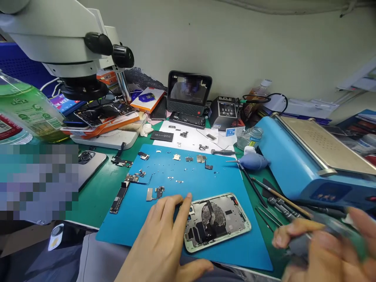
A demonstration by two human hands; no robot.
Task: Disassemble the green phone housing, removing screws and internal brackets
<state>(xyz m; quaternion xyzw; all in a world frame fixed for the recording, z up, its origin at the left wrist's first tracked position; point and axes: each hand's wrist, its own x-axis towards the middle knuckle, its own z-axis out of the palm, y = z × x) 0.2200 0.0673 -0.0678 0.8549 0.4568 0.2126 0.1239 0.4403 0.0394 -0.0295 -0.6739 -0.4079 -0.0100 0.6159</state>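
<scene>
Across our green bench a blue mat (205, 184) is keeping tiny screws and parts spread in rows. We are steadying the opened phone shell (217, 221) on its near edge with our left hand (164, 239), fingers spread flat, while our right hand (320, 243) is gripping a blurred screwdriver (337, 229) just right of it. No writing near the hands is reading clearly.

A blue work mat (188, 176) covers the green desk (96, 196); the opened phone frame (216, 221) is silver-white with dark innards, beside a light blue heating plate (296, 164).
</scene>
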